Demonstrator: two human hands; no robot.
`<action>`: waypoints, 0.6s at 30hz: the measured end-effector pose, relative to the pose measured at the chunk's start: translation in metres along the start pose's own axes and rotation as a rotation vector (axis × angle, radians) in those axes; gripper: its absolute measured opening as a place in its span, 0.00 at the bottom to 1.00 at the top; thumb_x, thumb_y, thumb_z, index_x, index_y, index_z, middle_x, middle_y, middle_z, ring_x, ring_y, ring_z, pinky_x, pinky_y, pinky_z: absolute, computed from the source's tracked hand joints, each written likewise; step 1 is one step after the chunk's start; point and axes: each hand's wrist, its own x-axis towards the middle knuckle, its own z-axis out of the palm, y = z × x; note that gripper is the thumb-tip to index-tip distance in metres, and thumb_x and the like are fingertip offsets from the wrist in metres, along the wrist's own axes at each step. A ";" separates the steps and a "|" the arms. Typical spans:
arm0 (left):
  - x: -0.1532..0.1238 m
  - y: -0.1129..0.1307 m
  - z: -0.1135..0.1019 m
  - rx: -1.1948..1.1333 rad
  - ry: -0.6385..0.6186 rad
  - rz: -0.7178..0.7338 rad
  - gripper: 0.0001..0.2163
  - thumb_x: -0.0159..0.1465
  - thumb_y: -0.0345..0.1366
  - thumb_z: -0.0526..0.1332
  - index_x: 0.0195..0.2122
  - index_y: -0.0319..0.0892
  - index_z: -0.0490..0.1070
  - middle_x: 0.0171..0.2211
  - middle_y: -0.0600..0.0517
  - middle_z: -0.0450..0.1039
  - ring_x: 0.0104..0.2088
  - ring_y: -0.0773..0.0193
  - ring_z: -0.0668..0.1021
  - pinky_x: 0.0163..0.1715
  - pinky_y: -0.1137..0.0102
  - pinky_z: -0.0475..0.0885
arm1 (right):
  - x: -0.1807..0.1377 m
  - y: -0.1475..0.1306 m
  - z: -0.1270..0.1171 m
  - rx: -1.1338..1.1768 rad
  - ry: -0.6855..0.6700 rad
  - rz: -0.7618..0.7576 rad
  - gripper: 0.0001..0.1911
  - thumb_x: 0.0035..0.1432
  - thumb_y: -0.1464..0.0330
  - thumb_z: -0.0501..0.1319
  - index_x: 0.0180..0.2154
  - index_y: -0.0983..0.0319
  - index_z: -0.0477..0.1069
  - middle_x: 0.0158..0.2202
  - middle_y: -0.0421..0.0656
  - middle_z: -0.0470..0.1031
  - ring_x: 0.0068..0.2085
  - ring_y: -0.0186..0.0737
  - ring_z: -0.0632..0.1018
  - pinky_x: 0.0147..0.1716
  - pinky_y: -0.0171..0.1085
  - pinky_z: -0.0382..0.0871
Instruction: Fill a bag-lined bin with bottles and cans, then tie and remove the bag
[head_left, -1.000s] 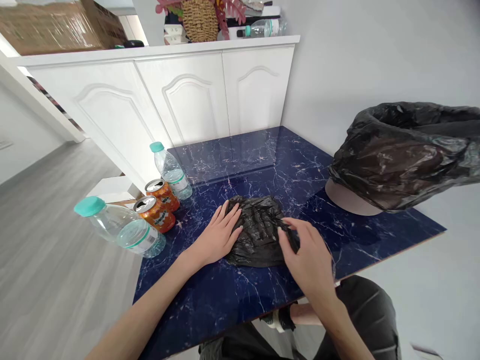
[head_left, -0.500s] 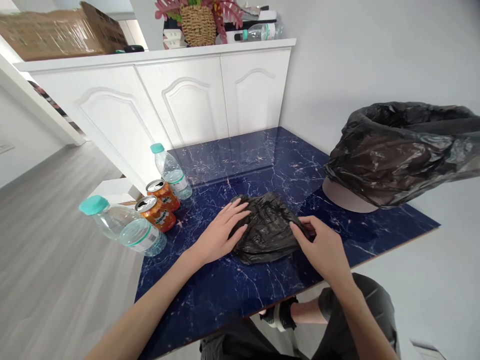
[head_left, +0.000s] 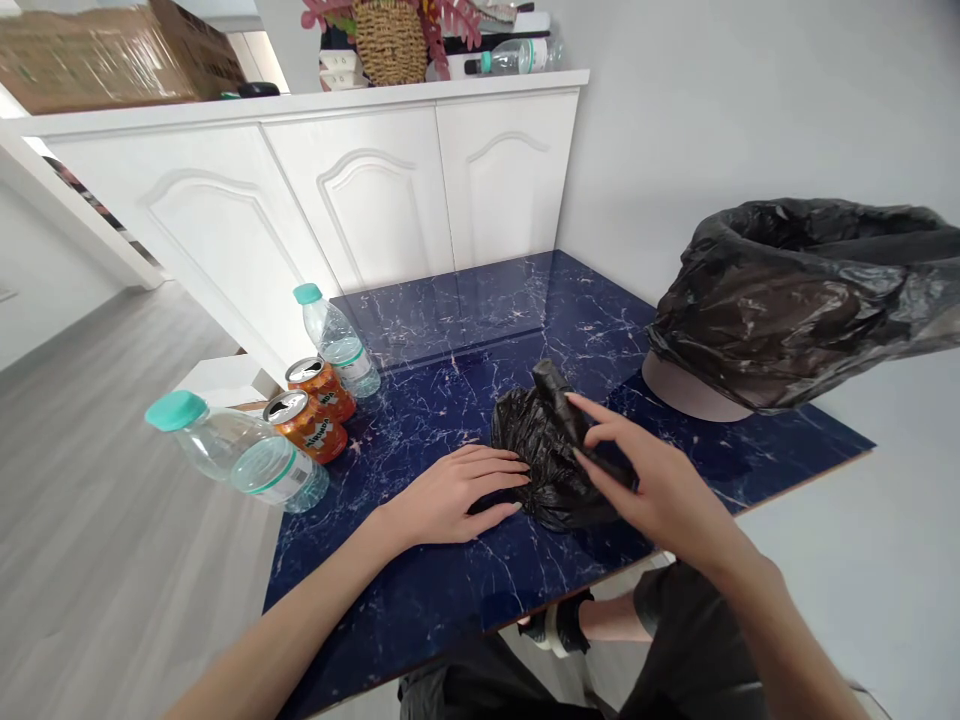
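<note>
Crumpled black plastic-film bag [head_left: 544, 455]: near front edge of blue marbled tabletop [head_left: 412, 610]. Likely light, limp, slippery; grip at raised fold. Right hand [head_left: 651, 482]: pinching fold. Left hand [head_left: 454, 497]: flat, fingertips on bag.

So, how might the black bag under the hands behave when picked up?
The bag would probably flop, since it looks thin and wrinkled. It may partly hold shape where the right hand grips a fold. Its shine suggests it could slip on the glossy table.

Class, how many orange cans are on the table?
2. The near can stands between the near bottle and the far can, which stands beside the far bottle.
</note>
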 end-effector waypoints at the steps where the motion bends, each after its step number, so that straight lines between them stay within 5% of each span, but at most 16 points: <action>1: 0.000 0.000 0.000 -0.003 0.002 0.000 0.17 0.78 0.41 0.60 0.66 0.48 0.74 0.62 0.47 0.81 0.67 0.53 0.77 0.70 0.53 0.70 | -0.002 -0.004 0.002 0.010 -0.059 -0.052 0.02 0.74 0.68 0.59 0.46 0.54 0.68 0.74 0.49 0.67 0.72 0.51 0.73 0.65 0.51 0.75; 10: 0.001 -0.001 -0.001 0.038 0.022 0.032 0.08 0.75 0.36 0.61 0.52 0.45 0.78 0.49 0.47 0.85 0.54 0.53 0.84 0.62 0.55 0.74 | -0.011 -0.017 0.028 0.019 -0.269 -0.214 0.07 0.70 0.75 0.61 0.43 0.56 0.68 0.74 0.51 0.67 0.77 0.51 0.62 0.77 0.60 0.59; 15: -0.002 0.002 0.004 0.065 0.328 0.039 0.06 0.70 0.30 0.60 0.45 0.45 0.75 0.42 0.47 0.83 0.44 0.56 0.84 0.49 0.58 0.78 | -0.014 -0.012 0.039 0.031 -0.298 -0.192 0.06 0.70 0.75 0.62 0.42 0.57 0.70 0.72 0.51 0.70 0.77 0.50 0.64 0.77 0.60 0.58; 18: -0.001 0.006 0.007 0.117 0.407 -0.043 0.08 0.73 0.32 0.59 0.50 0.46 0.74 0.51 0.43 0.82 0.54 0.52 0.82 0.56 0.54 0.77 | -0.015 -0.011 0.044 0.046 -0.322 -0.169 0.03 0.72 0.68 0.64 0.41 0.57 0.71 0.71 0.51 0.72 0.76 0.51 0.65 0.76 0.61 0.59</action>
